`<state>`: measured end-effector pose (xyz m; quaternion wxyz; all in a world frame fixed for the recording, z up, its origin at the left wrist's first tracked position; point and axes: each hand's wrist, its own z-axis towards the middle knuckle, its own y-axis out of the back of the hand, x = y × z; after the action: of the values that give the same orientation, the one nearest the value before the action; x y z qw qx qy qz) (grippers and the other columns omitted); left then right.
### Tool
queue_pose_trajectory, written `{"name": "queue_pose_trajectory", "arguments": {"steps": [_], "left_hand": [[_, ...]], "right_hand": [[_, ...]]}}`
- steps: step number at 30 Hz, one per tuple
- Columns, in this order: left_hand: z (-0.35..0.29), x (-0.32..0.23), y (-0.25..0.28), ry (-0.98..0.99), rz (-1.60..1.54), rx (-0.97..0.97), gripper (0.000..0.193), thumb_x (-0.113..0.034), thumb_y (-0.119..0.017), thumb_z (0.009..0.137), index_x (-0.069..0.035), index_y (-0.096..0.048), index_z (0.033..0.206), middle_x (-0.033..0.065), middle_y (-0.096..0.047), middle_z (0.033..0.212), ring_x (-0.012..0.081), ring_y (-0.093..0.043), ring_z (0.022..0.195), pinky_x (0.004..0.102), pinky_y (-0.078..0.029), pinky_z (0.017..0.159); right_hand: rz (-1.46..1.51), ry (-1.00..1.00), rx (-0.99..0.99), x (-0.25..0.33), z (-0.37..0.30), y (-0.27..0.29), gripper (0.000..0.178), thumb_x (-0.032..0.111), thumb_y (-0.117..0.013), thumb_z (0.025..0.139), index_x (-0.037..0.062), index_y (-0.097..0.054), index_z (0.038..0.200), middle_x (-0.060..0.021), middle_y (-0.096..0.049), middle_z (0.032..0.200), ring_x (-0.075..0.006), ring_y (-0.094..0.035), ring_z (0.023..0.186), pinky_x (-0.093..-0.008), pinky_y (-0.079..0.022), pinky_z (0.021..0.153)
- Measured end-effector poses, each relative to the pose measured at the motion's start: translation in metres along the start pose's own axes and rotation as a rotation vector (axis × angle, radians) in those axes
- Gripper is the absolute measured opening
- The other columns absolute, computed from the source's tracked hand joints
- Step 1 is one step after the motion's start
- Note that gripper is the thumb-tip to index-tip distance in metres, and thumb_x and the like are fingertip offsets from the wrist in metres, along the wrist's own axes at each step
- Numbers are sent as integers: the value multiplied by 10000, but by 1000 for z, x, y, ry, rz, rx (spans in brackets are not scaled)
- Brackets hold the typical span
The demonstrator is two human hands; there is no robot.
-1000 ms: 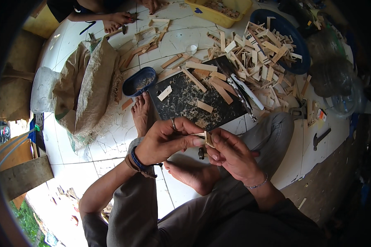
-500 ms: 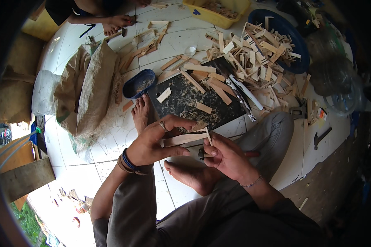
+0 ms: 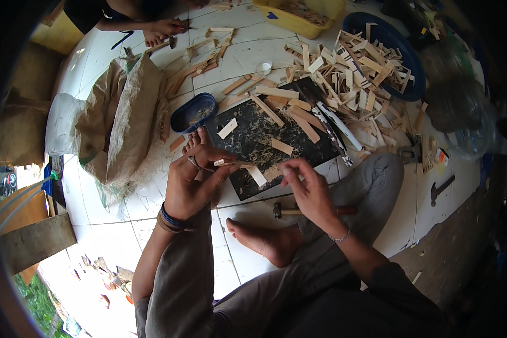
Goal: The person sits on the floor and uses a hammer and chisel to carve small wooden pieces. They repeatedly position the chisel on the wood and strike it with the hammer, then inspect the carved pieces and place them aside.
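Observation:
My left hand (image 3: 190,183) pinches an L-shaped piece of two joined wood strips (image 3: 257,175) between thumb and fingers. Its pale end angles down over the near edge of a black board (image 3: 250,134) strewn with shavings. To the right and apart from the wood, my right hand (image 3: 310,188) is closed, fingertips and thumb drawn together; whatever is between them, if anything, is too small to make out. Below that hand a hammer (image 3: 289,212) lies on the tiles, its handle partly hidden behind the wrist. Loose strips, among them a short block (image 3: 282,146), lie on the board.
A heap of wood pieces (image 3: 352,79) spills from a blue basin (image 3: 416,79). Around the board are a small blue tray (image 3: 177,125), a burlap sack (image 3: 132,115), a clamp-like metal tool (image 3: 409,151) and another hammer (image 3: 442,190). At the far left another person's hand (image 3: 172,26) works near the floor.
The joined wood strips have passed from between both hands into my left hand, which has closed on them and drawn left. My right hand has let go of them and moved slightly up and right.

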<state>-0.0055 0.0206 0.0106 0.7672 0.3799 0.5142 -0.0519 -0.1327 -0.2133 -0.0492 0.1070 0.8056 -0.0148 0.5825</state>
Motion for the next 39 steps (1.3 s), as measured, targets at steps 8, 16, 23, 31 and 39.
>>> {"name": "queue_pose_trajectory", "arguments": {"steps": [8, 16, 23, 31, 39], "left_hand": [[6, 7, -7, -73, 193, 20, 216, -24, -746, 882, -40, -743, 1097, 97, -732, 1074, 268, -694, 972, 355, -529, 869], [8, 16, -18, -157, 297, 72, 198, -17, -711, 912, -31, -709, 1109, 104, -728, 1096, 269, -722, 973, 361, -554, 835], [12, 15, -22, -122, 298, 128, 238, -38, -716, 925, -33, -698, 1163, 101, -720, 1135, 257, -723, 951, 342, -557, 829], [6, 15, -27, 387, -33, 161, 266, -321, -772, 914, -211, -748, 1155, 83, -739, 1087, 278, -589, 1095, 509, -290, 1103], [9, 25, -28, 226, 160, 35, 286, -415, -782, 897, -248, -763, 1128, 76, -743, 779, 304, -627, 1098, 495, -366, 1068]], "right_hand": [[-797, 448, -211, -10, 37, 11, 232, 198, -693, 975, 81, -655, 1172, -121, -614, 1058, -352, -639, 893, -450, -517, 781], [-646, 503, -176, -10, 30, 18, 170, 88, -689, 950, 49, -564, 1059, -126, -621, 1002, -371, -658, 887, -438, -530, 734], [-31, 60, -25, -4, 8, 21, 152, 116, -647, 1024, 56, -543, 1117, -48, -739, 910, -81, -616, 708, -238, -448, 630], [229, -113, 70, 0, 9, 28, 254, 210, -638, 1058, 82, -577, 1269, -18, -717, 972, -23, -600, 871, -203, -431, 676], [509, -124, 36, 4, 14, 28, 237, 182, -660, 1041, 81, -634, 1254, 24, -658, 976, -52, -606, 932, -231, -457, 712]]}}
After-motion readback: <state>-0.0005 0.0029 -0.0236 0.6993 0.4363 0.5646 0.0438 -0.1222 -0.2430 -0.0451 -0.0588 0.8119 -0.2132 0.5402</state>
